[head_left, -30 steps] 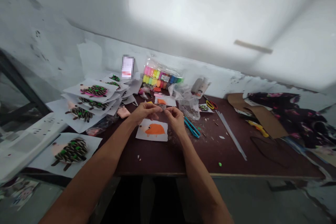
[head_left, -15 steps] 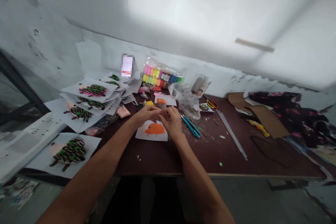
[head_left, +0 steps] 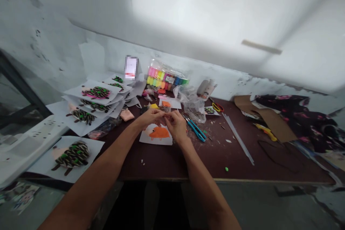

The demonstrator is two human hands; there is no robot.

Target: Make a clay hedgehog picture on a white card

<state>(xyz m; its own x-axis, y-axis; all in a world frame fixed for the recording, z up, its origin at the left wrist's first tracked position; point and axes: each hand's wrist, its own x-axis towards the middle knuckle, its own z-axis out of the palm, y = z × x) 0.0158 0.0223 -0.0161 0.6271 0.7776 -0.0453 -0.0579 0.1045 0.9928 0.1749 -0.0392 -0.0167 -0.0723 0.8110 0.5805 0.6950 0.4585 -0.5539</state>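
The left hand (head_left: 149, 118) and the right hand (head_left: 176, 124) are meeting above the far edge of a white card (head_left: 145, 139), their fingers curling inward and their tips pressing toward one another. Whether they are pinching something small between them, I cannot tell, as the knuckles are covering that spot. The card is lying flat on the tabletop (head_left: 167, 167) at its near middle, carrying an orange animal shape (head_left: 161, 132) with thin legs; it is probably sitting there so that both hands are reaching it easily. Both forearms are coming in from the near side, likely steadying the fine finger work. A blue-handled tool (head_left: 198, 132) is resting just right of the right hand, seemingly parked within reach. An orange block (head_left: 166, 104) is lying on the far side, perhaps being kept off the working spot. Finished-looking sheets (head_left: 72, 91) are piling up on the far left, apparently staying out of the way.

Compared with one second earlier, the fingertips are now meeting instead of standing apart, and the left hand is hiding the dark dot at the snout's tip.
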